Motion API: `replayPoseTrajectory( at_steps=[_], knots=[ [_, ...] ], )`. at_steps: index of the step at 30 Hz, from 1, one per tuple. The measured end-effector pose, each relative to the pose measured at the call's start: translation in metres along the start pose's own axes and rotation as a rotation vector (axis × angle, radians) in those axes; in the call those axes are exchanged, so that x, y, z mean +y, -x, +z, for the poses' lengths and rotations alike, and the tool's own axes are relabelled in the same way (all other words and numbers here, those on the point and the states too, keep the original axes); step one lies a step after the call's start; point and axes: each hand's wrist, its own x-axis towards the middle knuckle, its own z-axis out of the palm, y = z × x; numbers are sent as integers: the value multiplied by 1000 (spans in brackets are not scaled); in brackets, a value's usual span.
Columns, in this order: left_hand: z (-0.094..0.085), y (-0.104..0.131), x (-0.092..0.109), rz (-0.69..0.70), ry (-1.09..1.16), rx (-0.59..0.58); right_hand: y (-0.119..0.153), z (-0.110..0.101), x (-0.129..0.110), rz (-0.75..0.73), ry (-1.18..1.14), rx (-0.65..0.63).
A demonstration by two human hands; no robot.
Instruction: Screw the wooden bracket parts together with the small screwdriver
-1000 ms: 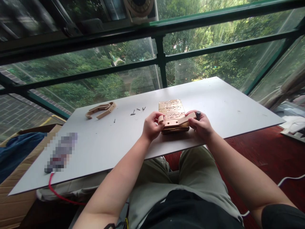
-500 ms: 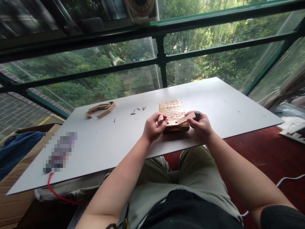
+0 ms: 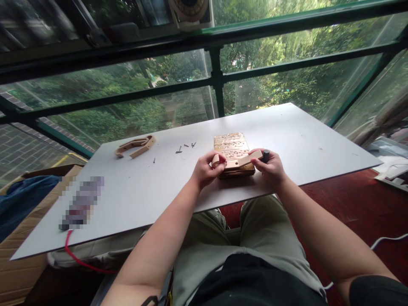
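A tan bent wooden strip with holes [image 3: 247, 160] spans both hands, above the near part of a scarred wooden block [image 3: 234, 142]. My left hand [image 3: 206, 170] is closed round its curled left end, fingertips pressed near a hole. At the other end, the thumb and fingers of my right hand [image 3: 271, 168] pinch the strip. A black cylindrical end [image 3: 265, 155] of some object sticks up from the same right hand; the rest of that object is hidden in the grip.
Similar curved wooden pieces [image 3: 137, 146] lie at the white table's [image 3: 153, 191] far left. Several small screws [image 3: 179, 149] are scattered left of the block. A blurred-out object [image 3: 82, 204] with a red cord [image 3: 72, 253] rests near the left edge. Green railings [image 3: 218, 85] stand behind.
My left fingertips have shifted slightly along the wooden strip and now cover one of its holes. The right hand keeps its hold. The whole view has moved a little.
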Motion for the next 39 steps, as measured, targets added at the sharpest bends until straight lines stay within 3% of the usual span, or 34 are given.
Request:
replayPoseTrajectory(
  at_steps=[5,12,21,23,25,27,29,32,36,39],
  knots=[
    [-2,1,0,21,25,-37,0,-1,3,-11,30,17],
    [2,3,0,36,-5,17,1,-2,6,-24,26,20],
    [2,4,-3,71,14,1,4,-8,5,-24,61,-14],
    [2,4,-4,56,22,2,6,-11,-1,-60,34,55],
    [3,3,-4,51,32,3,6,-13,-15,-144,-53,221],
    [3,3,-5,55,40,6,2,-11,-36,-281,-104,419],
    [4,3,-5,54,46,10,-4,-4,-60,-394,-64,501],
    [4,4,-6,43,47,12,-14,14,-87,-522,42,354],
    [4,4,-7,15,52,-2,-23,40,-89,-370,177,-130],
    [4,4,-6,-7,59,-23,-28,53,-77,-303,219,-283]
  ],
)
